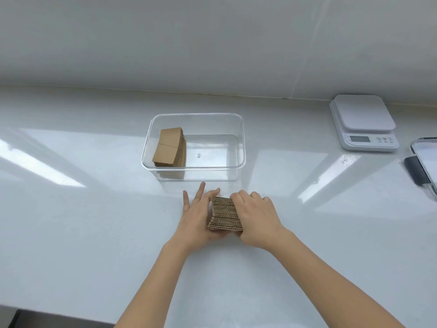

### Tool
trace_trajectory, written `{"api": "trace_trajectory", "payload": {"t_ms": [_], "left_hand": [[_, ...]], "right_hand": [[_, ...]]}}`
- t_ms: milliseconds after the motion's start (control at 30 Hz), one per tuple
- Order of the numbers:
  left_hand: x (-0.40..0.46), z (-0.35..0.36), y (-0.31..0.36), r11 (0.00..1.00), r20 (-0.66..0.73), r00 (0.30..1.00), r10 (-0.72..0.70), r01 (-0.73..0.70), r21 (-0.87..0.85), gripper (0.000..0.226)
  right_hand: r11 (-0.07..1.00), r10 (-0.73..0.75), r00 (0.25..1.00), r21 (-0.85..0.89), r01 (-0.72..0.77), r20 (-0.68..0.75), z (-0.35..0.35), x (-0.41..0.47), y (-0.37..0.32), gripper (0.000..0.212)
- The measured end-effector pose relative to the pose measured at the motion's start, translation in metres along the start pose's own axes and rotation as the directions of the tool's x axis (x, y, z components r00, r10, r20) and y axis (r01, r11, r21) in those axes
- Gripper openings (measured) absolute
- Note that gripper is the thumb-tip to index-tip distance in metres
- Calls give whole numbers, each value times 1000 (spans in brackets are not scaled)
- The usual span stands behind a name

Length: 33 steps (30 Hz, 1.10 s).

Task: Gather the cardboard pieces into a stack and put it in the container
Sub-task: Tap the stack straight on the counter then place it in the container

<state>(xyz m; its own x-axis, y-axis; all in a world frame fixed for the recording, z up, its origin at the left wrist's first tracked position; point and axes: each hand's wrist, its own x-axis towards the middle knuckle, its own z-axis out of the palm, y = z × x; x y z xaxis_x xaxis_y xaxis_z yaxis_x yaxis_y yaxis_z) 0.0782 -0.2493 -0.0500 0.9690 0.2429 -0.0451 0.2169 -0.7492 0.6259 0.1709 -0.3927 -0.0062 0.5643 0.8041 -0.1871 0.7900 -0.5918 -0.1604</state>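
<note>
A stack of brown corrugated cardboard pieces [224,214] stands on edge on the white counter, just in front of the clear plastic container [240,138]. My left hand [198,214] presses flat against the stack's left side, fingers spread. On the stack's right side and top, my right hand [256,218] curls its fingers over the pieces. Together the hands squeeze the stack between them. Inside the container, another stack of cardboard pieces [169,147] leans against its left wall; the rest of its floor is bare.
A white kitchen scale [364,123] sits at the back right. A clear lid with a grey clasp [423,164] lies at the right edge. The white counter [82,221] meets a white wall behind; its front edge runs along the bottom left.
</note>
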Motion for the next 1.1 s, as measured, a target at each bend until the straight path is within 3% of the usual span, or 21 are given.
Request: {"api": "trace_trajectory", "payload": {"t_ms": [67,133,200,233,267,333,400,567,700,767,833,900,967,1033,1100], "left_hand": [[-3,-8,9,987,7,999,-40,41,-158,80],[-5,-24,21,953,11,997,-81,80,-292,64],[-3,-51,41,953,17,997,-77,79,-293,60],[-1,-61,50,980,31,999,-45,50,-195,60],[2,-67,56,999,52,999,1,2,-48,59],[6,-62,63,983,102,993,65,-81,165,56],[8,-44,68,971,127,988,91,-116,207,57],[12,-33,76,951,86,991,106,-127,283,52],[11,-45,69,977,186,980,76,-111,184,58],[12,-65,70,999,258,966,13,-22,33,65],[15,-90,71,985,277,960,-47,91,-149,71],[17,-109,71,913,240,963,-123,204,-353,81],[16,-111,69,768,166,954,-252,301,-566,93],[14,-103,73,591,153,919,-362,353,-725,94],[11,-89,81,407,229,889,-397,394,-824,83]], "right_hand": [[1000,-15,1000,24,15,-1,-1,1,3,56],[961,-33,999,273,40,-30,-4,-1,9,57],[700,-3,1000,714,19,-24,-9,-4,10,59],[555,11,1000,832,7,-15,-9,-4,9,62],[476,18,1000,879,-1,-8,-5,-4,7,65],[482,60,998,876,-25,-4,10,-3,4,69],[542,109,994,839,-47,-14,24,-3,7,66],[561,140,988,817,-131,63,25,-5,12,59],[576,133,989,808,-126,60,16,-10,6,56],[577,129,988,804,-143,83,3,-12,1,55],[509,97,986,844,-168,137,-17,-13,-3,55],[388,26,977,899,-203,210,-38,-11,-5,57],[257,-30,964,934,-250,266,-54,-8,-6,60],[199,-28,956,939,-281,292,-66,-3,-9,56],[193,-21,955,939,-285,295,-72,2,-14,46]]}}
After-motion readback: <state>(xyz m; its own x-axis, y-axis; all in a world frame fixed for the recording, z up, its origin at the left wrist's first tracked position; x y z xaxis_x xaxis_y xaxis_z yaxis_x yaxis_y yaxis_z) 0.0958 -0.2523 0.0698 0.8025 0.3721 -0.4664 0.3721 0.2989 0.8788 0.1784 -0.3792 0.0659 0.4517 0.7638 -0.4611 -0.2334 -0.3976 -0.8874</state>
